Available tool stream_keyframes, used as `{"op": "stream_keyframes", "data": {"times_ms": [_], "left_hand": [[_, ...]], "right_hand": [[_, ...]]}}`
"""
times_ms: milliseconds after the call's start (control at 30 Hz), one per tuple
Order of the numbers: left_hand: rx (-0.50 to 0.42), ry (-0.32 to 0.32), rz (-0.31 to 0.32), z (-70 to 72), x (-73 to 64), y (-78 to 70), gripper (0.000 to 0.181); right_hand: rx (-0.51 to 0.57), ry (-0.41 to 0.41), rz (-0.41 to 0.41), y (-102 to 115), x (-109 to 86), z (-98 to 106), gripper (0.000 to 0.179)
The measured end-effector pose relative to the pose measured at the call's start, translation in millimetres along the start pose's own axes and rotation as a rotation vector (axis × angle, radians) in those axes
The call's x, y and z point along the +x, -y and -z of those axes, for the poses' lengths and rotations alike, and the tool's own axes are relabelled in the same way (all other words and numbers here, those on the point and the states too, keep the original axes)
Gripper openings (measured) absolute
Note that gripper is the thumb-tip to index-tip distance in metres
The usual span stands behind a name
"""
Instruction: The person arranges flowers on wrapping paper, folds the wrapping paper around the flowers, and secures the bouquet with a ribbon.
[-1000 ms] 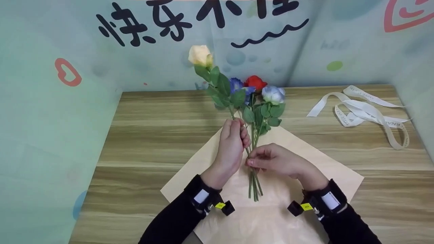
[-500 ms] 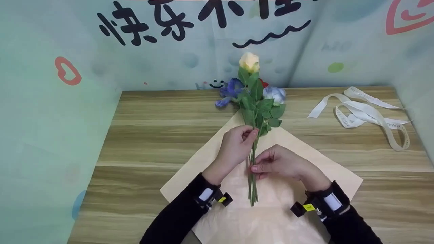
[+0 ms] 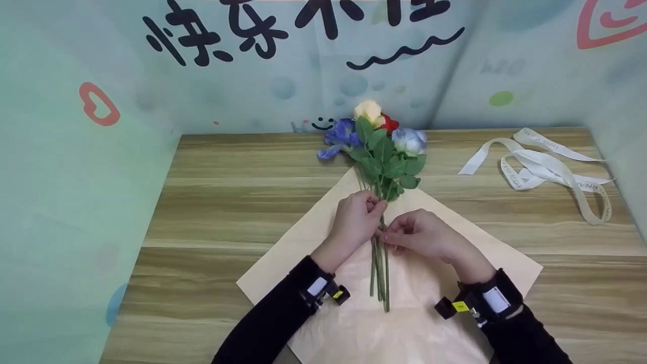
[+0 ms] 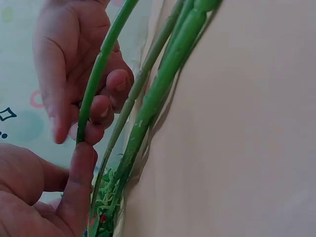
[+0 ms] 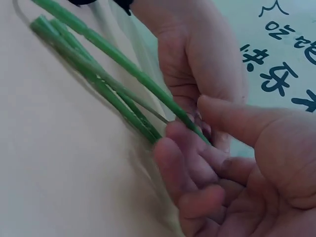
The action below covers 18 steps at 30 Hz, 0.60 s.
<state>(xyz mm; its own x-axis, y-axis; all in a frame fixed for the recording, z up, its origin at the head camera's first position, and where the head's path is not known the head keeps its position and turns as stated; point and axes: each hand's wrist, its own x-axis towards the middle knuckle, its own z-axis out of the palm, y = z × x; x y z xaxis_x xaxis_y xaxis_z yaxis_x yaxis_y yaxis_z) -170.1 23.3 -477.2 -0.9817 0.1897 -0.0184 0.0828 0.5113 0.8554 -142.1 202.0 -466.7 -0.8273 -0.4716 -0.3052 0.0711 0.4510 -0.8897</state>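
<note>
My left hand (image 3: 357, 218) pinches the green stem of a cream rose (image 3: 369, 112) between thumb and fingertip. Just below it, my right hand (image 3: 422, 235) has its fingers curled loosely around the same stem; the right wrist view shows its thumb (image 5: 224, 116) slightly apart from the stem (image 5: 143, 76). Behind the rose lie a blue flower (image 3: 339, 135), a partly hidden red flower (image 3: 390, 124) and a pale blue flower (image 3: 409, 141). Their stems (image 4: 143, 118) run together beside the rose's stem, along a beige wrapping paper (image 3: 298, 273).
A loosely looped white printed ribbon (image 3: 548, 164) lies on the right of the wooden table (image 3: 212, 202). Printed cloth walls (image 3: 242, 96) stand along the back and sides, close behind the flower heads.
The cream rose swung from the upper left over to the other flowers, then slid down so its head sits lower among them. The blue flower now lies further left. Both hands stayed near the stems.
</note>
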Motion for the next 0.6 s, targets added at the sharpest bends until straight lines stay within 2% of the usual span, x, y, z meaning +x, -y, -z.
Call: {"op": "stream_keyframes", "data": {"times_ms": [167,333,433,600], "left_hand": [[-0.032,0.028,0.035,2.6,-0.4,0.7,0.015],[0.125,-0.015,0.01,7.7,1.2,1.4,0.017],[0.21,-0.019,-0.001,10.3,2.8,3.2,0.019],[0.223,0.017,0.029,13.3,5.3,8.9,0.023]], "right_hand": [[-0.123,-0.098,-0.01,-0.8,2.7,-5.4,0.014],[-0.258,-0.154,-0.005,-2.9,5.0,-8.5,0.013],[-0.275,-0.162,-0.006,-3.6,6.2,-9.7,0.013],[-0.285,-0.164,-0.013,-4.0,7.6,-11.4,0.013]]}}
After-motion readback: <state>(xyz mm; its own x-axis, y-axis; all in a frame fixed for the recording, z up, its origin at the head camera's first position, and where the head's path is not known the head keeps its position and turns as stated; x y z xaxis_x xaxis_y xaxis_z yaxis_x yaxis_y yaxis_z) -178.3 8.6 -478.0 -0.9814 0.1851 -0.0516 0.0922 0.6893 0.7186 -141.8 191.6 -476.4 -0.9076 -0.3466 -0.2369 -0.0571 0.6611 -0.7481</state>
